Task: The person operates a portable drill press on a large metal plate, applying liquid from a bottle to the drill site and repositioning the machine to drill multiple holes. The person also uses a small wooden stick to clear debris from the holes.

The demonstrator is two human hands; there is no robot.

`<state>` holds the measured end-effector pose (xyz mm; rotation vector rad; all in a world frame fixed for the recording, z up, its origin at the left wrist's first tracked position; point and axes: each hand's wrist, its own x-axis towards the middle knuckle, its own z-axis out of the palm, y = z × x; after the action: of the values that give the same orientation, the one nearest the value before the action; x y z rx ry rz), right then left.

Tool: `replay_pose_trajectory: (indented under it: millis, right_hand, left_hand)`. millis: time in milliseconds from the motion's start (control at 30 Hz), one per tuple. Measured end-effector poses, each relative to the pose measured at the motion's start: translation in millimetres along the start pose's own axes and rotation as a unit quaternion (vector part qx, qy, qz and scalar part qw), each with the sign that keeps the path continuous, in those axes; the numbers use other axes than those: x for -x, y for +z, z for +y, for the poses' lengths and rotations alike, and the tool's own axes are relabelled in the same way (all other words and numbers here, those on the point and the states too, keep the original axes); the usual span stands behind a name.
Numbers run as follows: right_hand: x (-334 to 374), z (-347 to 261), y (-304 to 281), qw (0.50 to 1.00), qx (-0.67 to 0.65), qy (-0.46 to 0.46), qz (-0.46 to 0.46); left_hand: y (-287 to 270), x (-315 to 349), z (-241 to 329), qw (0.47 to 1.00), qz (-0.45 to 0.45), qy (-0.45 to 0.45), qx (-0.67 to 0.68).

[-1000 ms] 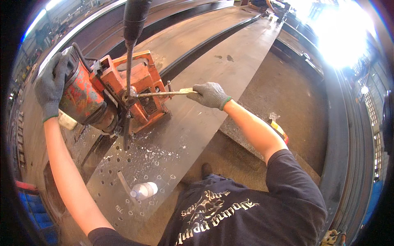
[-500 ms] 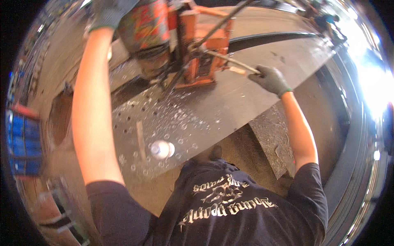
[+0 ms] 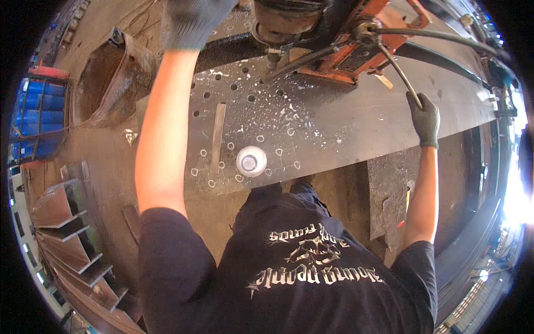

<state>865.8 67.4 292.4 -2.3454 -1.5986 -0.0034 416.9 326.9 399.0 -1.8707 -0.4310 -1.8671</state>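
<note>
My gloved right hand (image 3: 425,119) is closed round the end of a thin metal feed-handle rod (image 3: 397,67). That rod runs up to the hub (image 3: 365,34) of an orange drilling machine (image 3: 339,64). A second, thicker handle rod (image 3: 445,38) reaches right from the same hub. My left hand (image 3: 194,22), in a grey glove, is raised at the upper edge beside the machine's dark motor body (image 3: 289,19); its fingers are out of the picture. Below the machine lies a long steel plate (image 3: 328,147) with drilled holes, chalk rings and scattered metal chips.
On the plate, a white bottle (image 3: 251,161) stands near its close edge, beside a flat metal strip (image 3: 218,136). A rusty curved steel piece (image 3: 114,78) and blue barrels (image 3: 39,114) are at the left. Steel beams (image 3: 69,239) sit lower left.
The view has shifted, so the machine now appears farther right and higher. Its handle rods have turned clockwise in the picture, my right hand moving down with one. My left hand stays raised.
</note>
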Motion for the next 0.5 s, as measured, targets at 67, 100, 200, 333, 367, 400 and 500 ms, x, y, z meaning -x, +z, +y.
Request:
replay_pose_trajectory:
  millis: [67,100,200,333,367,400,500]
  right_hand:
    - [13,-1,48,0.995,-0.016,0.039,0.086]
    - [16,4,89,0.992,-0.027,0.035,0.115]
    - [51,-26,239,0.924,-0.362,0.123,-0.005]
    - [73,-260,248,0.69,-0.647,0.278,-0.165]
    - [76,-297,234,0.618,-0.72,0.244,-0.199]
    - [76,-320,221,0.539,-0.784,0.204,-0.23]
    - [77,-341,205,0.448,-0.816,0.257,-0.26]
  left_hand:
    - [-75,98,-12,0.978,-0.061,-0.198,-0.033]
    - [-121,152,-7,0.932,-0.154,-0.324,-0.045]
    - [-151,236,16,0.786,-0.361,-0.494,-0.087]
    - [-119,277,67,0.69,-0.615,-0.381,0.013]
    - [-113,287,77,0.721,-0.617,-0.317,0.0]
    - [-106,309,84,0.749,-0.613,-0.25,-0.012]
    - [-63,357,93,0.768,-0.495,-0.381,0.143]
